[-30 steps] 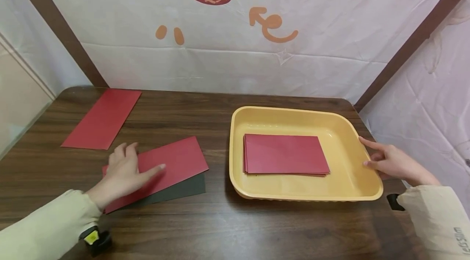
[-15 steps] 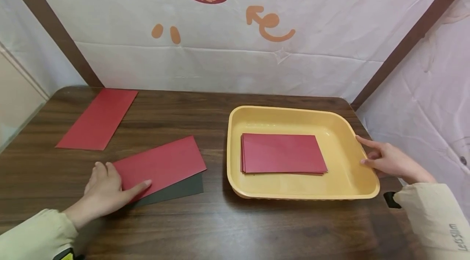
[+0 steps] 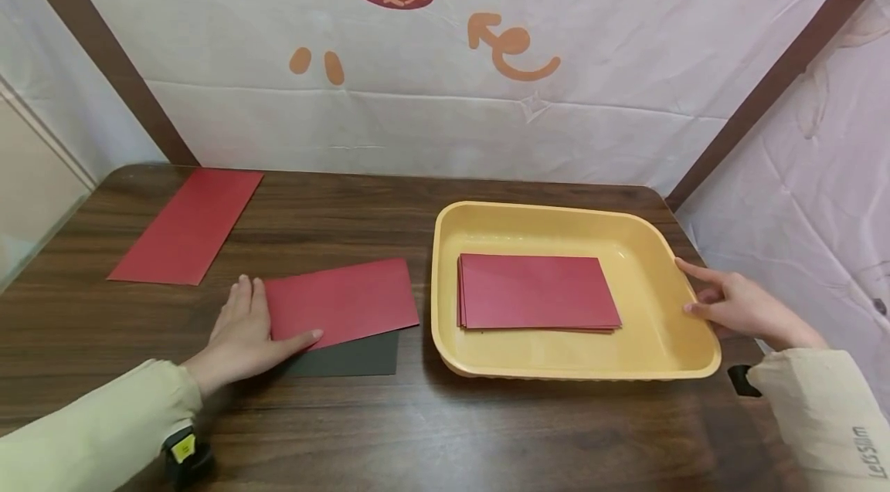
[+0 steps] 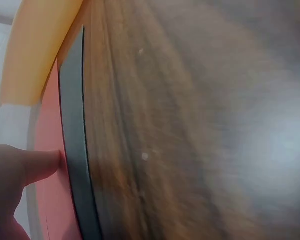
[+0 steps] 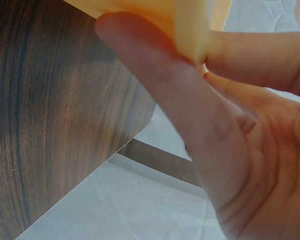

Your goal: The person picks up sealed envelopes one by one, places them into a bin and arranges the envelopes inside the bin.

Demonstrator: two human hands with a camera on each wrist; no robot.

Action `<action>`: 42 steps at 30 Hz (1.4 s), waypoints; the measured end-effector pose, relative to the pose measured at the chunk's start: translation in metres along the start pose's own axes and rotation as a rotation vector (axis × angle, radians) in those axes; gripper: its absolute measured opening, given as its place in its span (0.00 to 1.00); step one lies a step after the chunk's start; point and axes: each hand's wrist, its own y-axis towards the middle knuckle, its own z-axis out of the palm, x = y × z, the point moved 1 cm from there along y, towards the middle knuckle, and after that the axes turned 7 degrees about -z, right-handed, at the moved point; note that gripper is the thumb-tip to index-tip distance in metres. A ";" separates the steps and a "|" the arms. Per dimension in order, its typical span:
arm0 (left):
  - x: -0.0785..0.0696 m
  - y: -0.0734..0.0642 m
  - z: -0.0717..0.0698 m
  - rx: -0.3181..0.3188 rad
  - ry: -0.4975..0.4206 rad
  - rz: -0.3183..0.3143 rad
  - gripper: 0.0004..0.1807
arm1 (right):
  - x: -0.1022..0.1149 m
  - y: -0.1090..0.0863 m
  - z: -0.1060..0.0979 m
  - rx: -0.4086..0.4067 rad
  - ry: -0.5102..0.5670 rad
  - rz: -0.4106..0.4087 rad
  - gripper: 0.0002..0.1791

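Note:
A red rectangular paper sheet (image 3: pixel 348 303) lies slanted over a dark green-black sheet (image 3: pixel 361 357) left of the yellow plastic tray (image 3: pixel 577 367). My left hand (image 3: pixel 243 341) is at its left end, fingers straight along the short edge and thumb laid on top; the left wrist view shows the thumb (image 4: pixel 42 165) against the red surface. At the tray's right side my right hand (image 3: pixel 747 310) pinches the rim, thumb on one face and fingers on the other, as the right wrist view shows. Inside the tray rests a small stack of red sheets (image 3: pixel 542 291).
Another red sheet (image 3: pixel 188 225) lies at the table's far left corner. The brown wooden table (image 3: pixel 445 446) meets a white printed curtain (image 3: pixel 417 129) at its back edge.
My left hand first drew back to the sheet's left end, then moved right; the red sheet has slid right toward the tray and the dark sheet has shifted with it. My right hand stays put.

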 end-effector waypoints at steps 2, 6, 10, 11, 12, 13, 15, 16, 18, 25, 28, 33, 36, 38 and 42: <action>-0.006 0.005 0.001 0.010 -0.007 0.000 0.66 | -0.001 0.000 0.000 0.001 -0.007 -0.007 0.44; -0.016 0.014 0.001 0.034 -0.026 0.001 0.67 | -0.003 0.001 0.000 -0.004 -0.016 -0.003 0.44; -0.021 0.022 -0.001 0.053 -0.044 0.024 0.67 | -0.002 0.001 -0.001 -0.007 -0.015 0.002 0.45; -0.022 0.023 -0.001 0.057 -0.046 0.032 0.67 | -0.002 0.001 -0.001 -0.007 -0.013 0.001 0.45; -0.023 0.025 -0.002 0.063 -0.047 0.039 0.66 | -0.002 0.001 -0.001 -0.006 -0.011 0.001 0.45; -0.023 0.026 -0.004 0.068 -0.048 0.046 0.66 | -0.002 0.001 0.000 -0.004 -0.008 0.000 0.45; -0.023 0.029 -0.006 0.079 -0.047 0.053 0.66 | -0.001 0.001 0.000 -0.003 -0.003 0.005 0.45; -0.023 0.030 -0.006 0.084 -0.043 0.055 0.66 | -0.001 0.001 0.000 -0.003 -0.001 0.005 0.45; -0.024 0.030 -0.008 0.095 -0.042 0.053 0.66 | -0.001 0.001 0.000 -0.002 0.002 0.003 0.45; -0.025 0.031 -0.011 0.111 -0.060 0.033 0.66 | -0.001 -0.001 0.000 0.004 0.020 -0.005 0.45; -0.025 0.030 -0.013 0.097 -0.068 0.019 0.68 | 0.000 0.000 0.001 0.002 0.022 0.002 0.45; -0.022 0.028 -0.022 0.008 -0.049 -0.024 0.68 | 0.000 -0.001 0.001 0.006 0.023 0.000 0.44; -0.018 0.028 -0.027 -0.065 -0.021 -0.045 0.63 | 0.000 -0.001 0.000 0.005 0.018 -0.003 0.44; -0.016 0.029 -0.030 -0.096 -0.003 -0.056 0.59 | 0.000 -0.001 0.000 0.002 0.009 -0.001 0.44; -0.015 0.029 -0.030 -0.108 0.025 -0.071 0.52 | 0.001 -0.001 0.000 0.001 0.008 0.003 0.45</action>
